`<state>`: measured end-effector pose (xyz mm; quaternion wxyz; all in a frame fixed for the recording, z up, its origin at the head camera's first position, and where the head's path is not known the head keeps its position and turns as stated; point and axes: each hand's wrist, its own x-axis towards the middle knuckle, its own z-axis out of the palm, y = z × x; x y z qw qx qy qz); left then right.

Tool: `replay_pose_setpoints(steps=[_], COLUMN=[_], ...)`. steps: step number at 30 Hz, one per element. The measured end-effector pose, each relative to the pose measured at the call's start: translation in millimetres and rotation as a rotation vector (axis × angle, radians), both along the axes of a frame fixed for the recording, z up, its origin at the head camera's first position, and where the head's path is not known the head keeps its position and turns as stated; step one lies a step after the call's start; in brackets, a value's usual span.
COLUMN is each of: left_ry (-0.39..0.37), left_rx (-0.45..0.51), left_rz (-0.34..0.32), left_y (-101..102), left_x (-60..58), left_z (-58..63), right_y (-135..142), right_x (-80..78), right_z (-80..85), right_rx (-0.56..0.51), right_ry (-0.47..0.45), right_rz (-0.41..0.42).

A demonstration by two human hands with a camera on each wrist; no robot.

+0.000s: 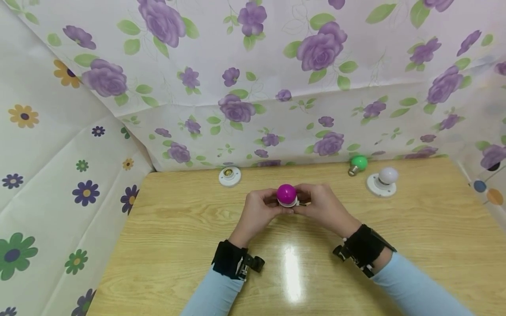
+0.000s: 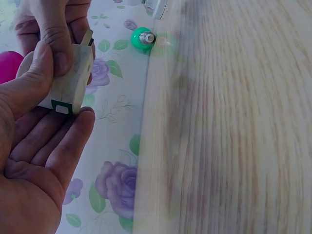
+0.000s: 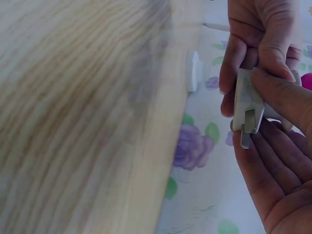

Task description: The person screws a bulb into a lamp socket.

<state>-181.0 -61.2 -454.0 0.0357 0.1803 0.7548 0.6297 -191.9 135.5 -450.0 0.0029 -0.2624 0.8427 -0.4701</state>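
A magenta bulb (image 1: 286, 193) points up from a white plug-in lamp holder (image 2: 73, 83), held above the table between both hands. My left hand (image 1: 258, 210) grips the holder from the left, thumb on its near side. From the right, my right hand (image 1: 322, 210) pinches the same holder with thumb and fingers. Flat metal prongs (image 3: 245, 138) stick out of the holder on the right hand's side. A small switch (image 2: 62, 108) shows on its edge in the left wrist view. The joint between bulb and holder is mostly covered by fingers.
On the wooden table (image 1: 178, 245), a bare round socket (image 1: 234, 179) sits at the back, left of the hands. Back right, a green bulb (image 1: 359, 163) lies on its side. Beside it a white bulb (image 1: 388, 175) sits in a round base (image 1: 374, 188). Flowered sheeting (image 1: 269, 87) borders the back.
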Motion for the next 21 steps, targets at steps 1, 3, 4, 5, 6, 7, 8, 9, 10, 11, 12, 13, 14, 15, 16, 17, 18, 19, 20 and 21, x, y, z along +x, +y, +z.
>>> replay_pose_setpoints(steps=[1,3,4,5,6,7,8,9,10,11,12,13,14,15,16,17,18,19,20,21], left_ry=[-0.002,-0.003,0.004,0.013,0.018,0.023,0.029,0.036,0.045,0.056,0.067,0.084,0.103,0.122,0.143,0.167,0.183,0.196,0.207,0.216], left_rx=[0.001,-0.004,-0.017,-0.038,-0.064,-0.097,-0.132,-0.169,-0.206,-0.236,-0.266,-0.293,-0.314,-0.333,-0.352,-0.372,-0.387,-0.4,-0.409,-0.418], left_rz=[-0.004,-0.007,-0.003,0.005,0.018,0.036,0.057,0.083,0.111,0.139,0.165,0.193,0.217,0.238,0.257,0.274,0.287,0.298,0.305,0.311], left_y=[0,-2,-3,-4,-6,-9,-11,-14,-17,-19,-22,-25,-27,-30,-32,-34,-36,-37,-39,-40], left_x=[-1.6,-4.7,-6.2,-7.5,-8.2,-8.6,-9.0,-9.1,-9.0,-9.2,-9.3,-9.6,-9.9,-10.0,-10.5,-11.2,-11.7,-12.1,-12.3,-12.4], left_z=[-3.8,-10.4,-13.7,-16.8,-18.1,-18.7,-19.1,-18.9,-18.7,-18.0,-17.2,-16.3,-15.7,-14.8,-14.3,-14.0,-13.8,-13.7,-13.6,-13.5], right_y=[1,3,4,5,7,10,13,16,19,23,28,33,38,43,49,55,60,66,71,76], right_x=[-0.1,-0.6,-1.1,-1.6,-2.3,-2.9,-3.5,-4.3,-5.0,-5.8,-6.5,-7.4,-8.2,-8.9,-9.6,-10.2,-10.5,-10.8,-10.9,-10.8], right_z=[-1.8,-5.8,-7.4,-8.9,-10.1,-11.4,-12.4,-13.2,-14.1,-15.3,-16.8,-18.5,-20.4,-22.7,-25.2,-28.0,-30.8,-33.6,-36.6,-39.6], right_rx=[-0.005,-0.021,-0.027,-0.033,-0.036,-0.036,-0.034,-0.025,-0.013,0.0,0.015,0.026,0.034,0.038,0.039,0.043,0.048,0.052,0.059,0.07], right_ry=[0.003,0.01,0.018,0.028,0.037,0.045,0.052,0.062,0.069,0.075,0.078,0.082,0.082,0.076,0.065,0.057,0.051,0.044,0.04,0.04], right_rz=[-0.004,-0.018,-0.027,-0.038,-0.05,-0.067,-0.088,-0.109,-0.133,-0.158,-0.184,-0.212,-0.237,-0.262,-0.287,-0.312,-0.334,-0.353,-0.372,-0.396])
